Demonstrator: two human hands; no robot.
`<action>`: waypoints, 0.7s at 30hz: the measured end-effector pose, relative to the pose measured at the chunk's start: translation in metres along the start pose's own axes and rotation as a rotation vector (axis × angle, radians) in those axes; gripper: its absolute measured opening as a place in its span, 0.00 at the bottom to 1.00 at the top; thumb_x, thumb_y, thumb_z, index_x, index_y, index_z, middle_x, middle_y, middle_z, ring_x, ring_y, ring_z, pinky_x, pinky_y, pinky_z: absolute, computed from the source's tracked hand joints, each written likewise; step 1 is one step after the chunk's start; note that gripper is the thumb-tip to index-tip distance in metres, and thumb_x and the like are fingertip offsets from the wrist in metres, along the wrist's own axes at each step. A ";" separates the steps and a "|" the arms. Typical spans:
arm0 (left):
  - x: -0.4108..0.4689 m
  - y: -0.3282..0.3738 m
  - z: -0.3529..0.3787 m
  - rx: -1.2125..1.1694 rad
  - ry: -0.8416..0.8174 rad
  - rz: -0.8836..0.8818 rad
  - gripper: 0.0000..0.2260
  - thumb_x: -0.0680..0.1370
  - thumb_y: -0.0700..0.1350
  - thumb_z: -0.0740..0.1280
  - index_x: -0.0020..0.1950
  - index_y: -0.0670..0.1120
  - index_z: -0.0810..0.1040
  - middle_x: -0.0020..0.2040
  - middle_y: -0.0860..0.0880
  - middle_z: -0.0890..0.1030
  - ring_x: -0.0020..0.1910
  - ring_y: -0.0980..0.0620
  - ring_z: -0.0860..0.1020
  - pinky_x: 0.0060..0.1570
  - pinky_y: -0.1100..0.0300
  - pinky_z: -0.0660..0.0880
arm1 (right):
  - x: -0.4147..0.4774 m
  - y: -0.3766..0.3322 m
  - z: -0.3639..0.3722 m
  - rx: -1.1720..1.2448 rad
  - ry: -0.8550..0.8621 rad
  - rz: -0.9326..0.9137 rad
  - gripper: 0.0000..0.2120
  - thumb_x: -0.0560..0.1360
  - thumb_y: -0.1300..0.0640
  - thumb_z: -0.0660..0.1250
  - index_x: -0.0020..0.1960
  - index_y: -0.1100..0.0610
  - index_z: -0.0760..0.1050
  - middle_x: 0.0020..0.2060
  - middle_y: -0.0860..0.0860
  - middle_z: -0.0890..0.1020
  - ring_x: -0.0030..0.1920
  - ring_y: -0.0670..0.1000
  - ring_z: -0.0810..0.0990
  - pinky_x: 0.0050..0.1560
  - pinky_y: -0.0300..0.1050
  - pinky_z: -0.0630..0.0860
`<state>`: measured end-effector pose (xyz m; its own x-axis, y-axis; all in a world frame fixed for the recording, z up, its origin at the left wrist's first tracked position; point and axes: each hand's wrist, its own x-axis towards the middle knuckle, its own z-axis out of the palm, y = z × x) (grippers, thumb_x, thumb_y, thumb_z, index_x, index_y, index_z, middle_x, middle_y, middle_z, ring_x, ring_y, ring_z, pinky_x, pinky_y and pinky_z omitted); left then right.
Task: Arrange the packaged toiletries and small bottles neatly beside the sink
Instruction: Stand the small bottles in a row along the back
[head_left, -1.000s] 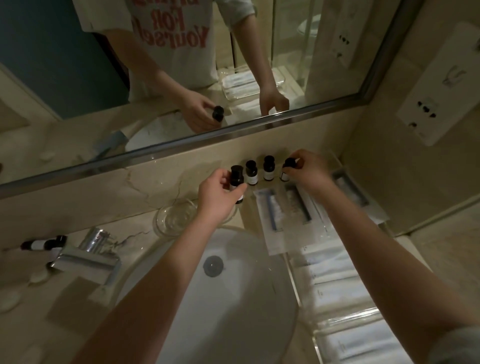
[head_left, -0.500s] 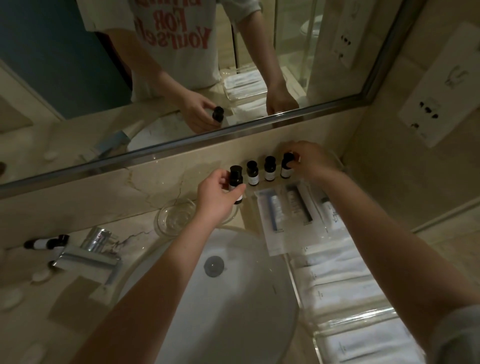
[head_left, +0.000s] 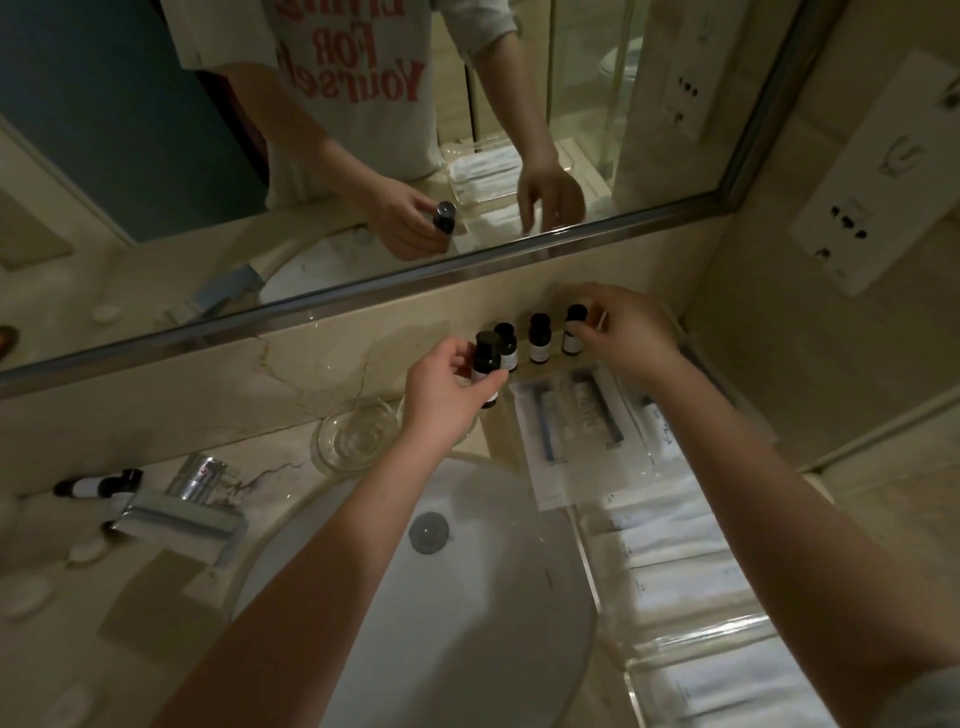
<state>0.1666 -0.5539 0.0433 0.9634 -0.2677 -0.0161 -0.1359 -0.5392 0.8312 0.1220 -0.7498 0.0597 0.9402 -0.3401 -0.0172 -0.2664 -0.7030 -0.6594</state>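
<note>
- Head view: left hand (head_left: 447, 400) is closed around a small dark bottle (head_left: 485, 364) w/ white label, held just in front of the row at the wall; I cannot tell if its base touches the counter.
- Right hand (head_left: 623, 332) pinches the rightmost bottle (head_left: 574, 330) w/ the fingertips; this bottle stands upright at the backsplash.
- Two more bottles (head_left: 539, 338) stand between the hands, near each other. The held bottle hides part of the left one (head_left: 506, 345).
- Risk 1: the row is tight, so if the left hand pushes its bottle in too fast, it probably knocks the neighbour and the others fall after it.
- Risk 2: the bottles are tall and narrow. A sideways nudge from the right hand can tip the end one onto the packaged toiletries (head_left: 571, 431) just below.
- Risk 3: the sink (head_left: 493, 597) edge is near the left hand; a dropped bottle could roll into the basin.
- One bottle (head_left: 98, 486) lies on its side behind the faucet (head_left: 182, 512), well apart from the row, so it is easy to forget.
- The glass dish (head_left: 356, 434) is just beside the left wrist; the arm may bump it.
</note>
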 end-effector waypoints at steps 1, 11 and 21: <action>-0.002 0.002 0.001 0.003 0.003 0.017 0.12 0.68 0.44 0.75 0.45 0.47 0.75 0.43 0.50 0.79 0.44 0.53 0.76 0.45 0.62 0.72 | -0.007 -0.006 0.001 0.083 0.004 -0.025 0.19 0.76 0.53 0.65 0.66 0.50 0.70 0.55 0.51 0.78 0.51 0.49 0.76 0.52 0.46 0.76; -0.023 0.030 0.016 0.004 -0.087 0.157 0.11 0.67 0.47 0.76 0.41 0.50 0.74 0.33 0.58 0.75 0.33 0.60 0.73 0.35 0.68 0.70 | -0.037 -0.036 -0.022 0.040 -0.145 -0.240 0.10 0.71 0.52 0.71 0.50 0.55 0.81 0.41 0.50 0.83 0.40 0.48 0.79 0.44 0.47 0.77; -0.025 0.037 0.019 -0.283 -0.457 0.070 0.14 0.73 0.37 0.70 0.49 0.55 0.76 0.47 0.58 0.79 0.48 0.61 0.77 0.54 0.65 0.73 | -0.037 -0.022 -0.049 0.255 -0.134 -0.136 0.06 0.75 0.57 0.67 0.51 0.55 0.78 0.41 0.47 0.79 0.42 0.46 0.77 0.43 0.39 0.71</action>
<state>0.1325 -0.5827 0.0640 0.7473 -0.6490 -0.1430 -0.0676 -0.2884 0.9551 0.0824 -0.7525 0.1116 0.9876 -0.1567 -0.0035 -0.0903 -0.5513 -0.8294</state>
